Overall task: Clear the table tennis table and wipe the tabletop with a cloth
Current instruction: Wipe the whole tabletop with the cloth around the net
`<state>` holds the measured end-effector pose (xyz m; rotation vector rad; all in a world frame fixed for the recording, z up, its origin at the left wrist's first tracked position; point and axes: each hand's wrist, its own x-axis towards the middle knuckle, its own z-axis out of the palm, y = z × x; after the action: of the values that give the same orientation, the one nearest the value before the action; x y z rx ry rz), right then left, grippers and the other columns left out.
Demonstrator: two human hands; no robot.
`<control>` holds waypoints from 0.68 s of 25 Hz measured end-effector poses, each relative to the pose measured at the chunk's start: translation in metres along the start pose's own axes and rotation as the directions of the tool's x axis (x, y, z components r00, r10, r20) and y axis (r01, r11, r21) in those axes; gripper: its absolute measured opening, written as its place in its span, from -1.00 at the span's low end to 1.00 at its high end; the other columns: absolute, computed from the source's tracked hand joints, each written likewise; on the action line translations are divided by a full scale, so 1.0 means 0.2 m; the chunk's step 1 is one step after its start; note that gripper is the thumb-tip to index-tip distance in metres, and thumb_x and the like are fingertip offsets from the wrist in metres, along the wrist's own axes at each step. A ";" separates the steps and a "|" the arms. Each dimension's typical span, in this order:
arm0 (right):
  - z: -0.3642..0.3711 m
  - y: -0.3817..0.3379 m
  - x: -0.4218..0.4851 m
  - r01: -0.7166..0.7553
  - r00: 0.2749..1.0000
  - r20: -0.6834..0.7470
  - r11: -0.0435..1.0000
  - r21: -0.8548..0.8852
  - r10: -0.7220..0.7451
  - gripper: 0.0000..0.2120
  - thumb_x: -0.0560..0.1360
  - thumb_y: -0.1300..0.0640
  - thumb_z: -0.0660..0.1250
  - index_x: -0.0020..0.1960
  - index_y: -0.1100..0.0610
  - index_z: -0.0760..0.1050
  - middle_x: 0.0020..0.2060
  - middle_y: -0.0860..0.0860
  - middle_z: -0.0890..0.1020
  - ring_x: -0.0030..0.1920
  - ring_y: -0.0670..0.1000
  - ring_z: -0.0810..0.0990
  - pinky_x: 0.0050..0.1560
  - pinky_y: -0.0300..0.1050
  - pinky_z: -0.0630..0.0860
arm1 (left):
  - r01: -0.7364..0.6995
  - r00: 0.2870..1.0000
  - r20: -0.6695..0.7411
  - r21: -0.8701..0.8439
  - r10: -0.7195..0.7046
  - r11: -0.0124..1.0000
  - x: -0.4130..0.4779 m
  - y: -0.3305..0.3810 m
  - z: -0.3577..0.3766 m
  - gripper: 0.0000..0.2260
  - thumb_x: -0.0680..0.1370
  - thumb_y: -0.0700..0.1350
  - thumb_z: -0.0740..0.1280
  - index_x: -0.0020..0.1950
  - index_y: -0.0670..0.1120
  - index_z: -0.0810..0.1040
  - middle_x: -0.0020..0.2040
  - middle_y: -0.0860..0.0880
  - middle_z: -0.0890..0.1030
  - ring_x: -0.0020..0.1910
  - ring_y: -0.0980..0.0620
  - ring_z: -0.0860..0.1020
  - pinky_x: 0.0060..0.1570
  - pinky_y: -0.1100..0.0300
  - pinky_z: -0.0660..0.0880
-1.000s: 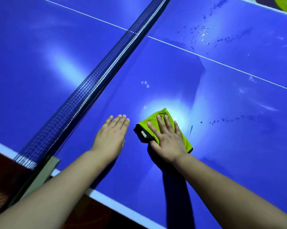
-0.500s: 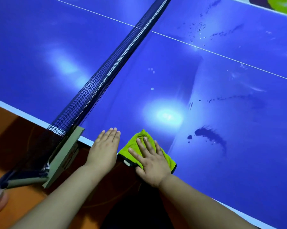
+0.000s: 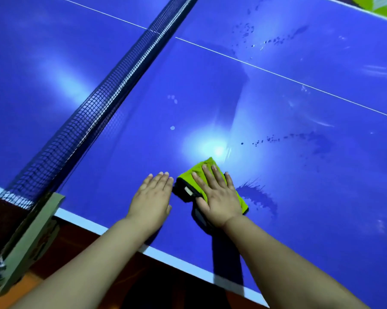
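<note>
The blue table tennis tabletop (image 3: 299,175) fills the view, with wet streaks and dark droplets on it. A folded lime-green cloth with a black edge (image 3: 188,184) lies flat on it near the front edge. My right hand (image 3: 217,197) presses flat on the cloth with straight fingers. Just left of the cloth, my left hand (image 3: 152,199) rests flat on the bare tabletop, fingers straight and together. A dark wet smear (image 3: 259,197) lies right of the cloth.
The black net (image 3: 112,94) runs diagonally from the left front to the top middle, clamped by a grey post (image 3: 34,233) at the table's edge. A white line (image 3: 277,73) crosses the tabletop. Brown floor (image 3: 125,275) shows below the white front edge.
Both hands and the cloth slid back to the front edge half a second ago, and have now moved forward onto the tabletop again.
</note>
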<state>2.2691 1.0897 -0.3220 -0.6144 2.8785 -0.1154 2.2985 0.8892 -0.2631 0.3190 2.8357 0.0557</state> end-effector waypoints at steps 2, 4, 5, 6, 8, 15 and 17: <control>-0.06 0.16 0.21 -0.021 0.999 0.024 1.000 -0.016 0.022 -0.33 0.43 -0.23 -0.12 0.55 -0.18 -0.02 0.56 -0.07 -0.05 0.56 0.02 -0.12 0.49 0.10 -0.23 | 0.014 1.000 -0.003 -0.028 -0.014 0.999 0.17 0.07 -0.02 -0.35 0.58 0.05 0.17 0.54 -0.13 -0.08 0.55 -0.07 -0.05 0.52 0.02 -0.09 0.44 0.12 -0.25; -0.12 0.31 0.42 -0.044 0.998 0.040 0.999 -0.013 0.044 -0.29 0.40 -0.26 -0.22 0.55 -0.20 -0.09 0.56 -0.08 -0.12 0.55 -0.01 -0.23 0.49 0.11 -0.29 | 0.024 1.000 0.013 -0.044 -0.024 0.999 0.34 0.13 -0.05 -0.32 0.57 0.08 0.18 0.54 -0.13 -0.10 0.55 -0.07 -0.07 0.52 0.02 -0.11 0.43 0.12 -0.28; -0.15 0.40 0.53 -0.054 0.998 0.036 0.998 -0.011 0.054 -0.28 0.39 -0.27 -0.23 0.55 -0.20 -0.10 0.56 -0.08 -0.13 0.54 -0.01 -0.24 0.49 0.11 -0.29 | 0.030 0.999 0.017 -0.047 -0.030 0.998 0.45 0.17 -0.07 -0.30 0.56 0.09 0.19 0.54 -0.13 -0.11 0.55 -0.07 -0.09 0.52 0.02 -0.13 0.42 0.12 -0.29; -0.18 0.48 0.65 -0.060 0.998 0.034 0.998 -0.010 0.061 -0.28 0.39 -0.27 -0.22 0.55 -0.21 -0.11 0.56 -0.08 -0.13 0.54 -0.02 -0.24 0.49 0.11 -0.29 | 0.034 0.999 0.021 -0.048 -0.033 0.998 0.55 0.21 -0.09 -0.29 0.56 0.10 0.19 0.54 -0.13 -0.12 0.55 -0.07 -0.10 0.52 0.02 -0.15 0.42 0.11 -0.30; -0.23 0.65 0.87 -0.072 0.997 0.032 0.997 -0.006 0.073 -0.33 0.45 -0.27 -0.12 0.55 -0.21 -0.11 0.56 -0.08 -0.13 0.55 -0.02 -0.23 0.48 0.11 -0.29 | 0.038 0.999 0.028 -0.050 -0.037 0.998 0.77 0.27 -0.12 -0.24 0.54 0.13 0.22 0.53 -0.14 -0.15 0.55 -0.08 -0.13 0.52 0.02 -0.18 0.42 0.07 -0.31; -0.38 1.10 1.58 -0.136 0.991 0.006 0.991 0.011 0.136 -0.37 0.54 -0.28 0.05 0.55 -0.20 -0.07 0.57 -0.08 -0.09 0.55 0.00 -0.19 0.49 0.17 -0.21 | -0.006 0.989 0.144 0.134 -0.014 0.991 1.23 0.37 -0.20 -0.08 0.47 0.08 0.34 0.51 -0.22 -0.24 0.53 -0.17 -0.22 0.51 -0.07 -0.23 0.41 -0.05 -0.34; -0.42 1.19 1.76 -0.143 0.990 0.002 0.989 0.024 0.143 -0.36 0.54 -0.30 0.04 0.55 -0.20 -0.06 0.57 -0.07 -0.09 0.55 0.00 -0.20 0.48 0.18 -0.22 | -0.017 0.980 0.199 0.152 -0.014 0.988 1.29 0.39 -0.19 -0.09 0.47 0.01 0.36 0.50 -0.23 -0.24 0.52 -0.20 -0.22 0.51 -0.09 -0.20 0.42 -0.04 -0.31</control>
<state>1.8426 1.1656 -0.3289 -0.4013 2.9046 -0.1290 2.0637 1.0223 -0.2923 0.3394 2.6448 -0.1844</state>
